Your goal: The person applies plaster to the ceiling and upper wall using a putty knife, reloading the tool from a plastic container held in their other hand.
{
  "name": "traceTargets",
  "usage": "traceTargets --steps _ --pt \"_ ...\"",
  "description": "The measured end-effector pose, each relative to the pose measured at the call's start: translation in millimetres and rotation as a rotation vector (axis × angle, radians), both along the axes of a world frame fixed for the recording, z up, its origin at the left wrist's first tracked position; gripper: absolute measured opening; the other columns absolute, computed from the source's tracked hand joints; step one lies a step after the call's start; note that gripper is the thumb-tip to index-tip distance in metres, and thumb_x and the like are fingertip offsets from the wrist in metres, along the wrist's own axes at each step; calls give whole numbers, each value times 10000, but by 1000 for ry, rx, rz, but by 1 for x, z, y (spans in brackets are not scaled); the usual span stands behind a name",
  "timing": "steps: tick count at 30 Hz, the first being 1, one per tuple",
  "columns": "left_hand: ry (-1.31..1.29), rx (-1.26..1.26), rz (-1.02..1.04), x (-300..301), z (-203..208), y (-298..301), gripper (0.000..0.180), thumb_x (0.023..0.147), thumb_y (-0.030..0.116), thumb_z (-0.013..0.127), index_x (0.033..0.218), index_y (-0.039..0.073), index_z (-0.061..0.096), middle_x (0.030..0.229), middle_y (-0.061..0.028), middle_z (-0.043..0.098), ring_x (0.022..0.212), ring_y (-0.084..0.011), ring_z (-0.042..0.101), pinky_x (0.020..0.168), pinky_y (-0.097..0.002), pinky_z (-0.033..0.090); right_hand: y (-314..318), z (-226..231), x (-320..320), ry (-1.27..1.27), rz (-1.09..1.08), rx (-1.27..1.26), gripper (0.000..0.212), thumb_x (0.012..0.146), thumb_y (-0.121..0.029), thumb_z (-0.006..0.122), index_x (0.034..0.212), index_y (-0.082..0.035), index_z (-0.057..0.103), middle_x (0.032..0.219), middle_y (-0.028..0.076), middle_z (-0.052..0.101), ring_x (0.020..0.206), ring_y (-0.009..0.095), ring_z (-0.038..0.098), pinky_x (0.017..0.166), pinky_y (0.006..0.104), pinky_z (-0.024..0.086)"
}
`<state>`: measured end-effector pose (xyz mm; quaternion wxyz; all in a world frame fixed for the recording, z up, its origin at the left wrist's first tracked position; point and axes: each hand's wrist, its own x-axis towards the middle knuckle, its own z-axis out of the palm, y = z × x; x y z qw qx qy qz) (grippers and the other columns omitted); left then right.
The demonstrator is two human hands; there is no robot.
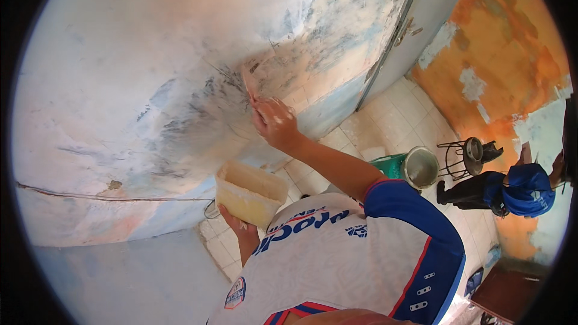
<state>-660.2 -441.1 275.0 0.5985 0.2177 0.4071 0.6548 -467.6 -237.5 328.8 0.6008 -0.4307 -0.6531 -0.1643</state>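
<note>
My right hand (277, 121), its knuckles smeared white, grips a putty knife (248, 83). The blade stands edge-on at the wall (198, 36) in front of me; from here I cannot tell whether it touches. Around it the wall is patchy white, peach and blue, with dark scuffed streaks. Lower down, my left hand (236, 221) holds a cream plastic tub (248, 197) from beneath and the side, close to my body. The tub is open at the top, and pale residue coats its inner walls; how much lies at the bottom is hidden.
A grey bucket (420, 167) stands beside a green container (388, 164) on the tiled floor (397, 105). Past them is a metal stool (460, 157). At far right a person in blue (528, 189) faces an orange wall. A cable (114, 197) runs along my wall; a grey door (421, 24) adjoins it.
</note>
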Motion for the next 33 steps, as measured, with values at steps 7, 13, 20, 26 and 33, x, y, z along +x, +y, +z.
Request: traceTargets --steps 7,13,20,26,33 --pt "-273 -12 -77 -29 -72 25 727 985 662 377 1529 185 308 1511 -91 407 1378 -303 410 1140 -493 373 50 85 218 387 -551 73 126 939 -173 652 922 -50 632 781 139 662 646 276 656 570 380 501" --pt "-234 9 -65 -13 -51 22 730 983 646 408 1517 155 327 1504 -94 420 1365 -298 429 1133 -474 382 118 109 225 135 -641 -121 278 971 -249 530 1164 -102 665 1045 118 702 977 287 673 789 419 543" --pt "-333 102 -39 -40 -88 18 678 991 630 410 1492 175 356 1421 -85 489 1293 -285 490 1085 -475 432 6 6 48 17 -57 -15 258 985 -251 520 1121 -45 597 983 152 650 851 272 633 721 404 505" --pt "-191 42 2 -29 -58 13 772 964 647 460 1511 117 335 1521 -101 408 1367 -312 428 1127 -475 389 78 113 262 390 -681 158 128 955 -160 621 920 -36 622 795 150 670 670 288 655 583 401 500" --pt "-208 -24 2 -27 -63 22 794 956 659 464 1524 124 315 1537 -101 389 1386 -312 409 1135 -475 380 139 21 174 -149 -702 104 477 973 -190 532 1419 -26 504 1431 219 511 1250 334 553 937 423 527"
